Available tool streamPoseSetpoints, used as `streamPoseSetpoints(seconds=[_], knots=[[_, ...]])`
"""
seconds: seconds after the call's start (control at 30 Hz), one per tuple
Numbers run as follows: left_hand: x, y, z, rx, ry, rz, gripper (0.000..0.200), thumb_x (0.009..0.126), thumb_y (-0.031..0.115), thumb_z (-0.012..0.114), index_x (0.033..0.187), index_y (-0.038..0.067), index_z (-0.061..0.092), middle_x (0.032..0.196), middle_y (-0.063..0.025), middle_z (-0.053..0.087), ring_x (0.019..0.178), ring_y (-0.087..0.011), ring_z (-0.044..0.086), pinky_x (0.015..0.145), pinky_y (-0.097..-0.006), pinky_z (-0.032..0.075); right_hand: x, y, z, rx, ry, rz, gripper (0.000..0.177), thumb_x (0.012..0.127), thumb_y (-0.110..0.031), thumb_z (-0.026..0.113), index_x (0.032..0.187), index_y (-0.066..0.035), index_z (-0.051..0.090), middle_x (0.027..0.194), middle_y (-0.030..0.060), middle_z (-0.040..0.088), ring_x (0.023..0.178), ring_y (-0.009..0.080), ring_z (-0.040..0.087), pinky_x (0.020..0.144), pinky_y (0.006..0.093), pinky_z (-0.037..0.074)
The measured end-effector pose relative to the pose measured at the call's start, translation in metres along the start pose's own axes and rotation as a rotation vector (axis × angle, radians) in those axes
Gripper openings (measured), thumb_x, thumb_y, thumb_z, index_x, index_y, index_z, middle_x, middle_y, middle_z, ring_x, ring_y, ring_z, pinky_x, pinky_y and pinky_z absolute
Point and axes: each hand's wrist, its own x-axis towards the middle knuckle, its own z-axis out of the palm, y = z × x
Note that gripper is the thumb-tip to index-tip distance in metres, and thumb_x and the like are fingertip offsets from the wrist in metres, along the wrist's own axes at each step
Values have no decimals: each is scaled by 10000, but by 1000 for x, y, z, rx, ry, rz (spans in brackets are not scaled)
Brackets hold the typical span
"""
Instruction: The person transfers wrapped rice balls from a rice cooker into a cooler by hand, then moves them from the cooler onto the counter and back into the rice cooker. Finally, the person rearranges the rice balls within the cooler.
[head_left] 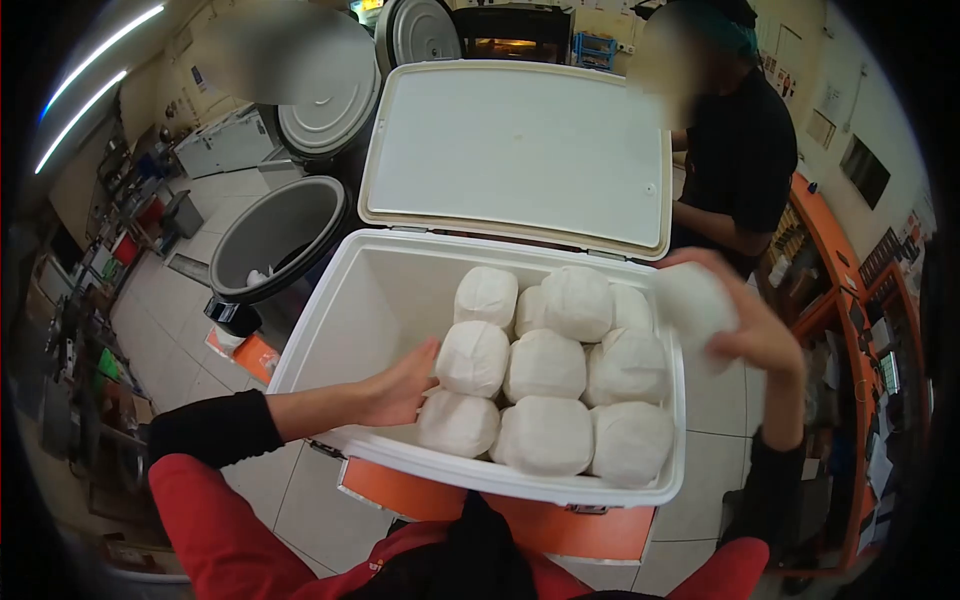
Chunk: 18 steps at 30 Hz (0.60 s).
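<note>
A white cooler box [310, 330] sits in front of me with its lid up. White paper-wrapped bundles [547, 368], rounded and boxy, are stacked in its middle and right side. My right hand [745, 320] grips another white wrapped bundle [695, 300] over the box's right rim; both are blurred by motion. Inside the box, my left hand [395, 392] is beside the left edge of the stack, fingers stretched out and apart. Its fingertips are at the near-left bundles, partly hidden, and it holds nothing that I can see.
The raised cooler lid [520, 150] stands behind the box. A large dark pot [280, 235] is to the left, with round lids [330, 110] beyond. A person in black [745, 150] stands at the right. Under the box is an orange surface [610, 530].
</note>
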Motion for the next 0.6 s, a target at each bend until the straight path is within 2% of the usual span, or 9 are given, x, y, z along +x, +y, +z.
streamPoseSetpoints(seconds=[0.03,0.07,0.1,0.17,0.23,0.27,0.33,0.47,0.6], knots=[[-1,0,7,74,-61,52,701,826,677,177,1378,339,-93,1465,-19,30,1326,-270,132,1046,-485,142,15,-25,24,35,-197,82,787,570,-344,676,1243,-73,372,1154,85,458,1014,188,498,854,305,411],[-1,-3,5,68,-90,60,712,819,687,172,1376,338,-101,1464,-21,29,1327,-271,130,1047,-487,140,36,-31,53,-65,-369,-88,750,599,-330,683,1241,-83,383,1108,103,509,977,192,516,836,301,417],[2,-6,0,63,-120,69,722,812,696,168,1374,338,-109,1464,-22,27,1328,-273,127,1047,-490,138,51,-52,82,-37,-519,29,706,648,-339,672,1251,-106,388,1085,139,548,961,230,545,825,322,427],[-2,-3,-3,36,-99,44,744,797,715,158,1371,334,-122,1464,-30,25,1330,-272,119,1047,-496,134,78,-43,140,-152,-611,-44,676,674,-370,664,1248,-125,405,1103,191,547,943,290,566,794,377,450],[-14,5,-4,-14,10,-27,765,782,733,147,1369,329,-132,1463,-41,23,1334,-267,108,1045,-502,131,94,-46,173,-386,-652,119,652,678,-386,666,1233,-140,428,1092,198,538,935,325,562,785,411,452],[-14,4,-9,-26,-51,-9,766,782,734,146,1368,329,-136,1464,-45,19,1334,-270,104,1043,-503,135,97,-47,184,-501,-672,199,640,679,-393,667,1225,-148,440,1086,202,533,930,343,560,780,428,453],[-12,2,-18,-56,-170,23,768,780,736,142,1365,329,-144,1464,-52,11,1335,-275,97,1038,-507,143,89,-40,200,-646,-550,90,606,682,-399,670,1193,-145,467,1044,179,525,905,351,557,751,429,466],[-21,5,-2,12,-152,67,732,810,702,142,1385,304,-76,1452,-64,70,1319,-296,143,1035,-491,180,66,-33,218,-805,-266,-96,506,718,-366,654,1149,-153,497,986,132,496,877,325,545,669,392,492],[-5,-6,1,-38,-234,142,708,840,662,143,1396,231,64,1425,-66,172,1305,-270,180,1030,-479,207,55,-54,219,-934,-260,-179,406,764,-314,619,1125,-158,516,1001,98,498,885,273,528,628,362,494]])
